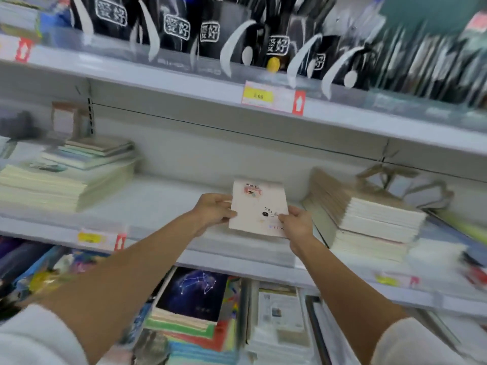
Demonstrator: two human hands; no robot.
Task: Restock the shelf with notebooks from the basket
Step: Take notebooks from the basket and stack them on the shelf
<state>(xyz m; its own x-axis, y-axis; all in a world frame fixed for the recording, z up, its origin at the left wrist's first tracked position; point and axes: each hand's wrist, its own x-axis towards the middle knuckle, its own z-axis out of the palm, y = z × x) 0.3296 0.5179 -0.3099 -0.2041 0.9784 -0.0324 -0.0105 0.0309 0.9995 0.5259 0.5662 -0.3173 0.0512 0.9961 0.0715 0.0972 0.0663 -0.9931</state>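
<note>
A pale pink notebook (257, 205) with small drawings on its cover is held flat over the middle shelf (158, 204). My left hand (214, 210) grips its left edge, thumb on top. My right hand (296, 222) pinches its lower right corner. The notebook sits on or just above a low stack of similar white notebooks (247, 245) at the shelf's front; contact cannot be told through the blur. The basket is out of view.
A tall stack of cream notebooks (63, 180) fills the shelf's left side. Brown-covered notebook stacks (369, 214) stand close on the right. The upper shelf holds black pen boxes (218, 32). Below lie a dark starry notebook (195, 291) and colourful paper goods.
</note>
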